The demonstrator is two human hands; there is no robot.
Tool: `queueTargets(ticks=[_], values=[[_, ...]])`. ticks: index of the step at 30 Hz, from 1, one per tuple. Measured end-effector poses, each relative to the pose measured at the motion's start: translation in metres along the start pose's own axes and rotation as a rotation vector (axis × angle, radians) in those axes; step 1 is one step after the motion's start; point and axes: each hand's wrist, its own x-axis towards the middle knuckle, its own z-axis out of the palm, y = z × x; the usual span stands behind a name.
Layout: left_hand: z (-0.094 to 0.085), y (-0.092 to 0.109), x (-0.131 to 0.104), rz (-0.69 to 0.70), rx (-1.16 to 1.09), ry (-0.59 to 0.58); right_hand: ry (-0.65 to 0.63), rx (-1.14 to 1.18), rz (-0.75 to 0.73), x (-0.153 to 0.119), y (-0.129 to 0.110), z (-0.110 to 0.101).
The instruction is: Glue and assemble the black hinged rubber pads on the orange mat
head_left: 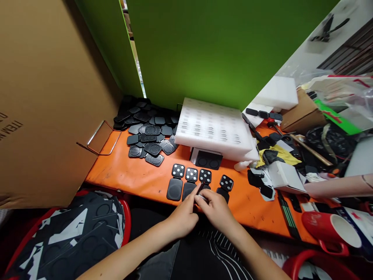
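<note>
My left hand (183,218) and my right hand (217,208) meet at the front edge of the orange table, fingertips pinched together. Between them is a small dark piece (201,188), seen nearly edge-on; its kind is unclear. A ribbed, silvery edge shows by the right fingertips. Just beyond the hands lie several black hinged two-part pads in a row, such as this left one (175,189) and the one set apart at right (226,182). Their upper squares carry pale round dots. My hands partly cover the lower halves of the middle pads.
Black ribbed pads (153,134) are heaped at the back left. A white foam block (214,126) stands behind the row, with a black sheet (208,160) under its front. A small white bottle (242,166), clutter and a red mug (329,229) are rightward; a cardboard box (52,97) is left.
</note>
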Motion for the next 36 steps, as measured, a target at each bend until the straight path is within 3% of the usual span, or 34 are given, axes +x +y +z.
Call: queueTargets(ticks=[4,11,14,17,19,24,26,31,34,36], values=[[0.003,-0.001,-0.002,-0.149,-0.213,-0.067,-0.022,0.29,0.095,0.003,0.014,0.002],[-0.009,0.003,-0.016,0.022,0.385,-0.003,-0.019,-0.019,-0.003,0.001,0.009,-0.014],[-0.013,0.005,-0.019,0.049,0.471,-0.006,-0.007,0.009,0.017,-0.001,0.011,-0.012],[-0.012,0.003,-0.02,0.034,0.489,-0.016,0.044,0.187,0.065,-0.001,0.016,-0.004],[-0.01,0.0,-0.018,0.015,0.361,-0.029,0.053,0.363,0.097,-0.001,0.017,0.0],[-0.003,-0.001,-0.017,-0.209,-0.548,-0.128,-0.049,0.922,0.27,0.004,0.009,-0.005],[-0.004,0.003,-0.019,-0.248,-0.734,-0.114,-0.029,1.027,0.304,0.006,0.006,-0.01],[-0.013,0.011,-0.023,-0.263,-0.788,-0.042,0.024,0.935,0.286,0.001,0.007,-0.013],[-0.016,0.009,-0.021,-0.234,-0.644,0.004,0.028,0.709,0.226,-0.006,0.01,-0.01],[-0.016,0.006,-0.018,-0.133,-0.457,0.019,0.016,0.551,0.158,-0.01,0.011,-0.006]])
